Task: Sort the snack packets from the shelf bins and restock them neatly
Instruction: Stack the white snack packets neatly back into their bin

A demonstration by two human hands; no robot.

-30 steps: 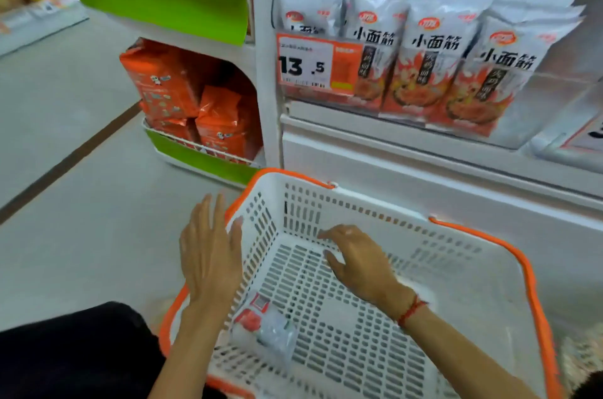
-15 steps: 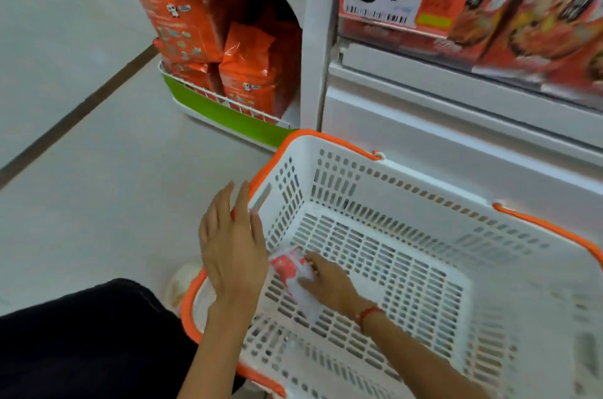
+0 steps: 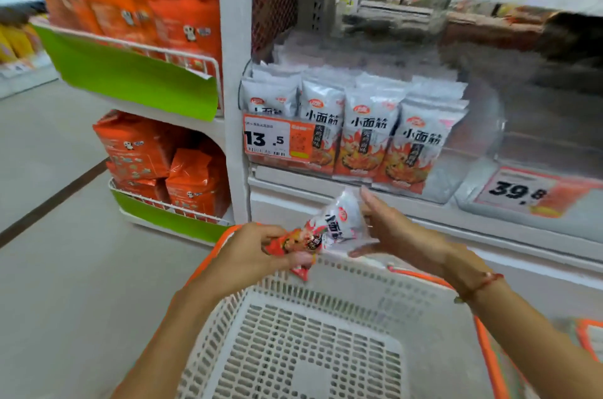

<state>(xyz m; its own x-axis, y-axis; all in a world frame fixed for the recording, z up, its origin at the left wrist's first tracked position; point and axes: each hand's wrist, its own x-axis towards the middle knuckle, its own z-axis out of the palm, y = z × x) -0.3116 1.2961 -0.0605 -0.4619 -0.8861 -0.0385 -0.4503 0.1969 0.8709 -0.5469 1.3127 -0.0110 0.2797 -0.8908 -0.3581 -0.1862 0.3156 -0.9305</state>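
Two hands meet over the basket's (image 3: 208, 255) far rim, below the shelf's row of packets (image 3: 359, 124). At your left lies bare floor (image 3: 65, 268); the shelf face stands close ahead. Your left hand (image 3: 251, 252) pinches the red lower end of one packet (image 3: 326, 229). Your right hand (image 3: 401, 235) cups its white upper end with fingers nearly straight, thumb underneath.

Both hands (image 3: 257, 248) (image 3: 396, 235) have seemingly lifted the packet (image 3: 326, 229) from the basket (image 3: 326, 333).
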